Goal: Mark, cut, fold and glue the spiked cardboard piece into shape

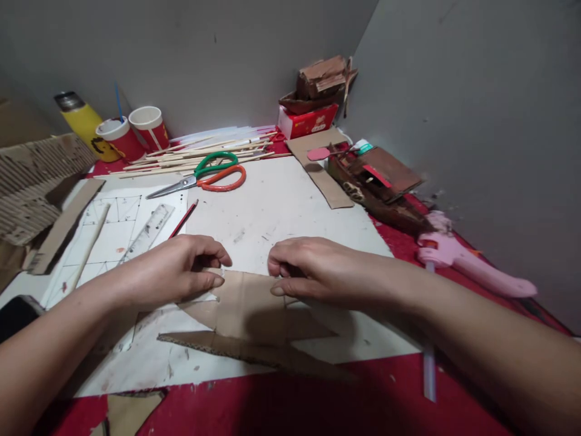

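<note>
A cut and creased piece of brown cardboard [249, 303] with pointed side flaps stands tilted over the white sheet. My left hand [193, 266] pinches its far edge near the left corner, thumb on the near side and fingers curled behind. At the right corner my right hand [306, 266] grips the same edge in a like pinch. The near border of the cardboard shows its corrugated edge and lies partly in shadow. Close beyond my left hand are a dark red pencil [184, 219] and a clear ruler [149, 230].
Scissors [206, 174] with green and orange handles lie beyond my hands, before several thin wooden sticks [181, 158]. A pink glue gun [476, 263] is at right, near a brown cardboard model boat [381, 181]. Two cups [149, 128] and a yellow bottle [86, 124] stand back left.
</note>
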`<control>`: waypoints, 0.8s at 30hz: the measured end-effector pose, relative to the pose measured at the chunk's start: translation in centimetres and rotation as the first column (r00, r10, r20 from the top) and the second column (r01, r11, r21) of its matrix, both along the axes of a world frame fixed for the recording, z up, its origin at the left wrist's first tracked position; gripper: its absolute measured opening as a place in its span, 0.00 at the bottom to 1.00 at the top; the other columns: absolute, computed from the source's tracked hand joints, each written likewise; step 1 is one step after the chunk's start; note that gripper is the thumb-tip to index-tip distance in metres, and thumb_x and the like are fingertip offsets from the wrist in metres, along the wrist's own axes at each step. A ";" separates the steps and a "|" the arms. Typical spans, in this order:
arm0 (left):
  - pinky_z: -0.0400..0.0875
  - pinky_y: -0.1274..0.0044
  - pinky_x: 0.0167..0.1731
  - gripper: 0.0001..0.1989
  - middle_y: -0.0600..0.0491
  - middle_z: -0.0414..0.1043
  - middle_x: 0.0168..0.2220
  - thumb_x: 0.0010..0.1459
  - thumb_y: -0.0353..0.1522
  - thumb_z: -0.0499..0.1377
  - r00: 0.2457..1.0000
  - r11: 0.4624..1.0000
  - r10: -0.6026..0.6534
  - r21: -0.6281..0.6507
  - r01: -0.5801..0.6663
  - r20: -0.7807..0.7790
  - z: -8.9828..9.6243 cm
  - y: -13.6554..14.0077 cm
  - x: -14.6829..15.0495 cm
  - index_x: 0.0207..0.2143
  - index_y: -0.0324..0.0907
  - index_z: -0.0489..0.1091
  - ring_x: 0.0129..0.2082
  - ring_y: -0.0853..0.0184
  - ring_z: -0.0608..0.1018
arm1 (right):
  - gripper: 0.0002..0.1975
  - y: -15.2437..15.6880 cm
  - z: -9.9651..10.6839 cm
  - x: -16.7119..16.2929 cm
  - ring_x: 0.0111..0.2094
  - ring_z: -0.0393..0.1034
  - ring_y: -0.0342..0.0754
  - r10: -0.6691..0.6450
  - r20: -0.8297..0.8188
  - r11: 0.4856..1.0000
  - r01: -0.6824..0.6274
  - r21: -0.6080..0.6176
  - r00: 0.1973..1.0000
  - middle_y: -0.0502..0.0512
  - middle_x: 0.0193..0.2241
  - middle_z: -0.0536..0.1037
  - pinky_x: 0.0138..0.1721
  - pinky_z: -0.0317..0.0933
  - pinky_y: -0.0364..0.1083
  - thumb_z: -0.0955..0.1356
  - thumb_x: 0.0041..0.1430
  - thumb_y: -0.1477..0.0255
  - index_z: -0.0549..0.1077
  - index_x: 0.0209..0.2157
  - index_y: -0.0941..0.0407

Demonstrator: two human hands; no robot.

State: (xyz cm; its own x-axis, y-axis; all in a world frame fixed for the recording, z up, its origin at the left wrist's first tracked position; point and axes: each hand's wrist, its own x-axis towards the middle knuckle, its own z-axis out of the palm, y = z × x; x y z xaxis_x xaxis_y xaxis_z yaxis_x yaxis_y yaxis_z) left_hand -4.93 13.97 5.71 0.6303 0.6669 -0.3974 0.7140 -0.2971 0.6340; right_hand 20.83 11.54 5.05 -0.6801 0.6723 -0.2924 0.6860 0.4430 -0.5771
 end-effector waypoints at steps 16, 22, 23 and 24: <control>0.57 0.80 0.22 0.05 0.60 0.65 0.25 0.58 0.34 0.60 0.999 0.992 -0.050 -0.119 0.047 -0.021 0.7 -0.8 0.8 0.36 0.44 0.68 0.23 0.71 0.67 | 0.04 -0.2 0.9 0.1 0.27 0.63 0.43 -0.034 -0.026 0.990 0.030 -0.135 0.999 0.47 0.26 0.71 0.27 0.51 0.42 0.70 0.59 0.72 0.74 0.31 0.58; 0.57 0.79 0.23 0.05 0.60 0.64 0.25 0.57 0.33 0.60 0.998 0.995 -0.058 -0.089 0.055 -0.033 0.9 -0.8 0.9 0.35 0.44 0.67 0.24 0.70 0.67 | 0.02 -0.5 1.2 -0.3 0.29 0.65 0.45 -0.034 0.047 0.993 0.039 -0.107 0.998 0.49 0.28 0.74 0.29 0.53 0.42 0.70 0.60 0.75 0.73 0.33 0.57; 0.57 0.79 0.24 0.04 0.60 0.64 0.25 0.57 0.33 0.60 0.997 0.995 -0.069 -0.079 0.066 -0.031 1.0 -0.8 1.0 0.35 0.44 0.67 0.24 0.70 0.67 | 0.01 -0.6 1.3 -0.4 0.29 0.65 0.45 -0.031 0.060 0.994 0.037 -0.104 0.998 0.50 0.29 0.74 0.29 0.54 0.42 0.70 0.60 0.75 0.73 0.34 0.58; 0.57 0.79 0.24 0.04 0.60 0.64 0.25 0.57 0.32 0.60 0.996 0.995 -0.080 -0.068 0.078 -0.033 1.0 -0.8 1.0 0.35 0.44 0.67 0.24 0.70 0.67 | 0.01 -0.7 1.3 -0.5 0.29 0.66 0.45 -0.023 0.067 0.995 0.029 -0.099 0.998 0.50 0.29 0.74 0.30 0.54 0.42 0.70 0.60 0.76 0.73 0.34 0.58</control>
